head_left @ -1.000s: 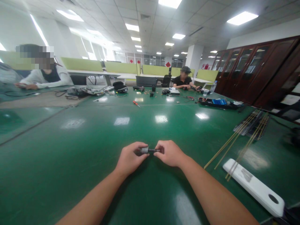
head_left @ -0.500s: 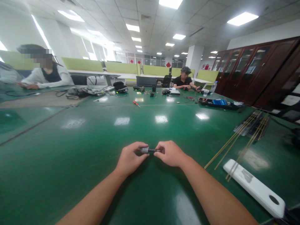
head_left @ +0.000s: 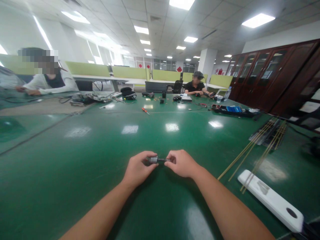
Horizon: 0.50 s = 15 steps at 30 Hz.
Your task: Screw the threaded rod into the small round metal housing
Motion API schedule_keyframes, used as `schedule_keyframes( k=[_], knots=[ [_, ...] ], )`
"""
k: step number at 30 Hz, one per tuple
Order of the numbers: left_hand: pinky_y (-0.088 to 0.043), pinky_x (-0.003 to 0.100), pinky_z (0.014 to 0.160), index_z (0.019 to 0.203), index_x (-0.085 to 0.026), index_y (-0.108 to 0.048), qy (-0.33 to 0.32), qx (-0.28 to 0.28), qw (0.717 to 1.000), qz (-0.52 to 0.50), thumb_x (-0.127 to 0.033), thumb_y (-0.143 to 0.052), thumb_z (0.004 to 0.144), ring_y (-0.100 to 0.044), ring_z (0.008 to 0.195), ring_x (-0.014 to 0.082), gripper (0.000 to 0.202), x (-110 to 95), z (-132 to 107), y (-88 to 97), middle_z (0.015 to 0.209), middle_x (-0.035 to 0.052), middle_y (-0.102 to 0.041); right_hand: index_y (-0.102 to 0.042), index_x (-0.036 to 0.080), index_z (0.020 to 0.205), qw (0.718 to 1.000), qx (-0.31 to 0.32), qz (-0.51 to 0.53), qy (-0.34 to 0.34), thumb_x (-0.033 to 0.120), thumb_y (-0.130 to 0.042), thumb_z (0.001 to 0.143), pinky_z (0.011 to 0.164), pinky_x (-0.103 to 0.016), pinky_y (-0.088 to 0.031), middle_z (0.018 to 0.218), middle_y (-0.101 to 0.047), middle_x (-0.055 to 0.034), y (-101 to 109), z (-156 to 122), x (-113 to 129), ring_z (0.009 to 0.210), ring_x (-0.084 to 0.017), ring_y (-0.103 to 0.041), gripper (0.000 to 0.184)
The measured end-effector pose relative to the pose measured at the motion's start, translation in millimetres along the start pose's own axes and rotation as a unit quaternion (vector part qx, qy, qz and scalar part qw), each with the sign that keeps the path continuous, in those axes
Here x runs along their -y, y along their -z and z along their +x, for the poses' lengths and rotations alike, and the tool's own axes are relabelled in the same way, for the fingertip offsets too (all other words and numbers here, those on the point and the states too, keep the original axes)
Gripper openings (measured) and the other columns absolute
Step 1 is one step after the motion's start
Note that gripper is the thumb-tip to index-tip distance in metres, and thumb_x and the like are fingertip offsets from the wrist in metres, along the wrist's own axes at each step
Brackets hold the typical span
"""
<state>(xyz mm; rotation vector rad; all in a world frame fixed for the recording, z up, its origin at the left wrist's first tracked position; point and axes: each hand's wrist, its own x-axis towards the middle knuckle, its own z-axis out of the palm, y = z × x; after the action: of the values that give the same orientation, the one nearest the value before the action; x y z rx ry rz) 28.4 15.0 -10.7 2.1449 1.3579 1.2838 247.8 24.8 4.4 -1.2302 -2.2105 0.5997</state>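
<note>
A small dark cylindrical part with a silvery collar (head_left: 157, 160) is held between both hands, low over the green table (head_left: 100, 146). My left hand (head_left: 138, 168) grips its thicker left end with thumb and fingers. The thin dark right end is pinched by my right hand (head_left: 182, 163). Most of the part is hidden by my fingers.
Long thin brass-coloured rods (head_left: 252, 150) lie to the right, crossing a white flat bar (head_left: 271, 200). A dark tray (head_left: 267, 131) sits under their far ends. Tools, cables and a red screwdriver (head_left: 145, 110) lie at the far side, where two people sit.
</note>
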Motion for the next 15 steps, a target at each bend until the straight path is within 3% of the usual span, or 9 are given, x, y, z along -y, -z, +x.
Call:
schedule_keyframes(
  k=[15],
  knots=[
    [-0.057,0.031,0.077,0.094,-0.02,-0.071,0.011,-0.002,1.0,0.011,-0.025,-0.073,0.071,-0.069,0.082,0.02,0.023,-1.9,1.2,2.3,0.092,0.004,-0.074,-0.069,0.019,0.086,1.0,0.004,-0.006,-0.016,0.027,-0.068,0.081,0.056,-0.023,-0.035,0.072,-0.068,-0.0006,2.6,0.0,1.6,0.062,-0.012,-0.057,0.01]
  ],
)
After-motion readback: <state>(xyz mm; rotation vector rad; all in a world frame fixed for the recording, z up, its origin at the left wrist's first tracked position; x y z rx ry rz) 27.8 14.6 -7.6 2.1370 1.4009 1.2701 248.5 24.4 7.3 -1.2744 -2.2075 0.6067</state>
